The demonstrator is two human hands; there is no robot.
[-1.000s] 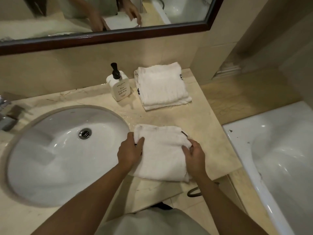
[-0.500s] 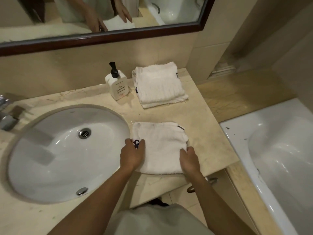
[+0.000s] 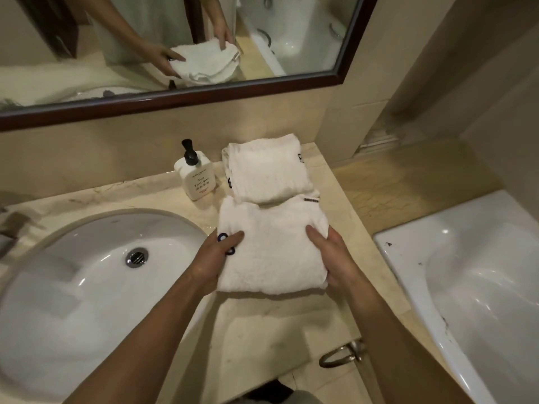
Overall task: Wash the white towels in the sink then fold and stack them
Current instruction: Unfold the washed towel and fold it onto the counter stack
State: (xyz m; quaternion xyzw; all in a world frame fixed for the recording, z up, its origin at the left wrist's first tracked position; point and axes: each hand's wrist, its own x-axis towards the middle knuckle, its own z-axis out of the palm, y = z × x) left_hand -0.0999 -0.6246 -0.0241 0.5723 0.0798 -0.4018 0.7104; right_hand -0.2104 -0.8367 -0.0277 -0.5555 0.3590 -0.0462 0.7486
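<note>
Head view, the only 1: both hands grip a folded white towel [image 3: 272,246] from its 2 sides. Left hand [image 3: 217,259] clamps the left edge, thumb on top next to a dark blue logo, fingers underneath. Right hand [image 3: 332,258] does the same on the right edge, thumb lying over the top, fingers out of sight below. Side grip w/ thumbs on top probably keeps the folds from springing open while it's carried flat.

Towel is over the table [image 3: 344,205], just right of the sink [image 3: 87,287], and its far edge meets or slightly tucks under the near edge of the stack of folded towels [image 3: 267,167]. Can't tell if it's resting or lifted; the mirror [image 3: 186,48] reflection suggests it's held a bit off the surface. Stack sits at the back corner, beside the soap bottle [image 3: 197,176], prob. to stay dry and clear of the basin. Basin looks empty, no towels in it.

Judgement: washing looks done for this piece; the step in hand is placing it on the stack. Needs a lift over the stack's near edge, then square alignment, else the pile may lean or slide toward the bathtub [image 3: 466,287] side.
</note>
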